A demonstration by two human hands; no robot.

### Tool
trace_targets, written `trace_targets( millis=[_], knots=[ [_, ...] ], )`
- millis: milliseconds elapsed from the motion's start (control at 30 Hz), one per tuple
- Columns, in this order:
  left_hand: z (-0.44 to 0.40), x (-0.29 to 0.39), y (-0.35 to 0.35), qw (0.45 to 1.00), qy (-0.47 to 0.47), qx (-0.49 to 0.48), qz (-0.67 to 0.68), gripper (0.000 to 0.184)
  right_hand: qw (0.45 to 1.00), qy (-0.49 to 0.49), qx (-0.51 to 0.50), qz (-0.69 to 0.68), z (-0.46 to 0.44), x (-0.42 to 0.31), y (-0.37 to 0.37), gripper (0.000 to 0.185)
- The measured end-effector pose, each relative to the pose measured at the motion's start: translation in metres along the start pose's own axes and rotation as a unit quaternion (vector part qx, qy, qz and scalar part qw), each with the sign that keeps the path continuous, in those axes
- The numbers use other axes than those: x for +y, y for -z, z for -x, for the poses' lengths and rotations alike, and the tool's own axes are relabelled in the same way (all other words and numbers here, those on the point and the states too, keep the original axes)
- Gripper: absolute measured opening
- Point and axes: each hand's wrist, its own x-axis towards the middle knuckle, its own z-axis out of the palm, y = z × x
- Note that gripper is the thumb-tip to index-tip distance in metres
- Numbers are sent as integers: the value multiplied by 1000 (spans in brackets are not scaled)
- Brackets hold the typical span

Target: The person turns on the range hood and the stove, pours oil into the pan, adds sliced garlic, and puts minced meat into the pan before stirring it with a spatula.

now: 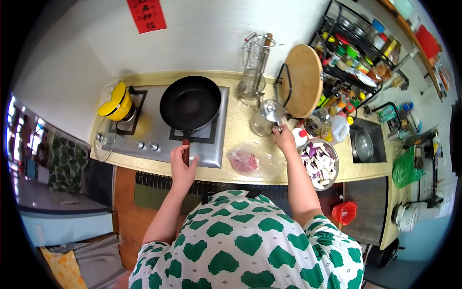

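Note:
My left hand (182, 167) is closed around the wooden handle of a black frying pan (190, 103), which sits on the right burner of the steel gas stove (156, 130). My right hand (285, 139) grips the dark handle of a clear oil jug (263, 120) with a metal lid, on the counter right of the stove. Between my hands lies a clear plastic bag (262, 161) with pinkish minced meat (244, 161) in it. Just right of my right forearm, a metal bowl (337, 166) holds cut purple-and-white eggplant (318, 166).
A yellow pot (118, 103) occupies the left burner, with a glass lid (105, 139) by the counter's left end. Behind the jug stand a wire utensil rack (254, 72) and a round cutting board (304, 81). Bottles, a spice shelf (353, 53) and the sink (378, 139) are at right.

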Motion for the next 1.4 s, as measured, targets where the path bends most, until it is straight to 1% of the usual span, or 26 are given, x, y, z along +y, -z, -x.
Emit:
trace_targets(
  millis=[67,100,133,167,200,233,267,300,333,367,467,533,667,700,800,967,1067,1167,1267,1400],
  knots=[
    [9,-6,5,998,44,0,-51,55,995,33,-14,92,4,13,-4,38],
    [12,-16,5,997,58,1,-56,63,996,35,-12,78,6,16,-6,37],
    [15,-31,3,994,94,-11,-54,66,994,78,44,65,4,24,-17,35],
    [19,-41,1,990,140,-26,-8,68,995,82,7,-47,-2,35,-25,35],
    [21,-53,-2,981,184,-41,39,70,983,82,-30,-159,-7,41,-31,35],
    [20,-59,-5,980,171,-48,89,64,975,55,-46,-208,-5,38,-31,35],
    [22,-65,-3,952,251,-86,153,59,964,26,-62,-256,-3,36,-29,34],
    [13,-44,6,912,326,-124,217,54,950,-3,-78,-302,-1,33,-27,34],
    [9,-33,13,860,395,-161,280,49,947,-7,-75,-313,0,33,-28,34],
    [10,-43,8,864,379,-160,291,41,944,-12,-71,-323,0,34,-27,34],
    [12,-38,13,880,362,-147,271,42,931,-13,-74,-357,5,28,-25,32],
    [10,-39,19,885,361,-147,254,43,924,-6,-75,-375,17,11,-16,31],
    [6,-51,28,888,357,-152,246,46,905,28,-116,-408,29,-15,8,32],
    [6,-54,30,888,354,-156,247,46,906,54,-129,-400,33,-25,16,35],
    [2,-63,38,890,346,-170,245,47,913,104,-122,-374,38,-52,30,33],
    [-4,-69,57,887,340,-194,244,48,905,118,-155,-377,47,-91,41,26],
    [-5,-68,62,886,333,-198,253,48,914,125,-159,-353,54,-104,41,26],
    [-3,-73,58,880,335,-203,268,48,937,124,-150,-291,66,-120,37,30],
    [-2,-72,55,884,339,-194,259,46,942,190,-129,-245,58,-120,24,34],
    [-3,-69,59,874,347,-208,267,47,946,255,-115,-166,64,-152,25,37]
  ],
)
